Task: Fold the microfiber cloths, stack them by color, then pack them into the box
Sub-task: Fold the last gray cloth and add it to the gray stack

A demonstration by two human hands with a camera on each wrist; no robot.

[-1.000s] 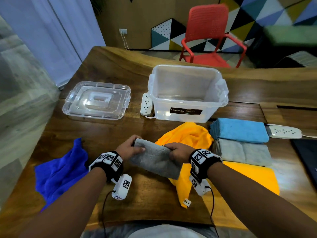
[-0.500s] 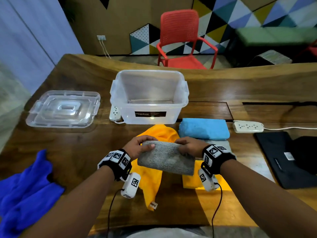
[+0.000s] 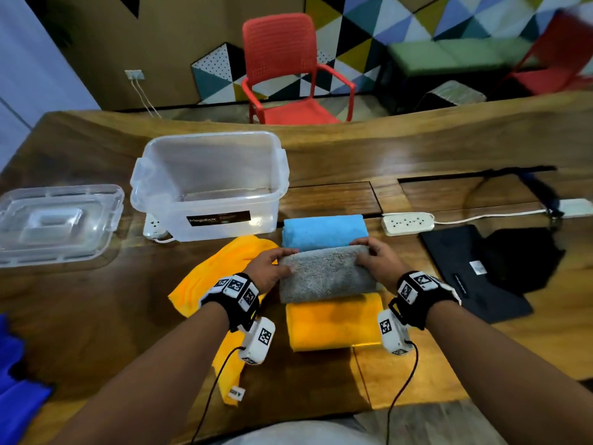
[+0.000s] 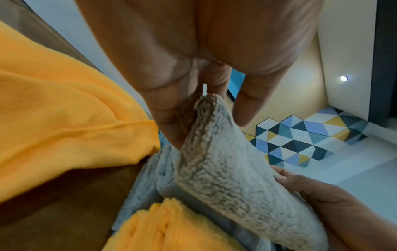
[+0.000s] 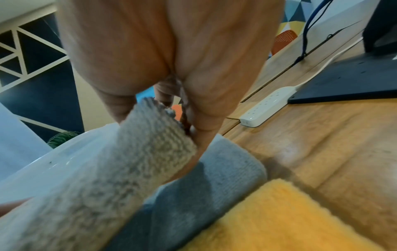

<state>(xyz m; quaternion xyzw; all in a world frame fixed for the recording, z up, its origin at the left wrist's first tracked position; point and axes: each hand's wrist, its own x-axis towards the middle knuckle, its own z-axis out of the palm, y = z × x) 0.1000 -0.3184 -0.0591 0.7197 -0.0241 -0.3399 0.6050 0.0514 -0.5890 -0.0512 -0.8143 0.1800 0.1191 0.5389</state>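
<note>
A folded grey cloth [image 3: 327, 273] hangs between my two hands just above another folded grey cloth [image 5: 225, 163] on the table. My left hand [image 3: 272, 268] pinches its left end [image 4: 206, 108]; my right hand [image 3: 375, 261] pinches its right end [image 5: 159, 115]. Behind it lies a folded light blue cloth [image 3: 324, 231], in front a folded yellow cloth [image 3: 333, 322]. An unfolded yellow cloth [image 3: 221, 268] spreads to the left. A crumpled dark blue cloth [image 3: 16, 396] sits at the far left edge. The clear plastic box [image 3: 208, 184] stands open behind.
The box lid [image 3: 54, 220] lies left of the box. A white power strip [image 3: 407, 223] and black flat items [image 3: 475, 271] are on the right of the table. Another power strip [image 3: 154, 226] peeks from behind the box. A red chair [image 3: 288, 72] stands beyond the table.
Both hands have carried the folded grey cloth to the right, from over the loose yellow cloth to above the folded grey cloth between the blue and yellow ones.
</note>
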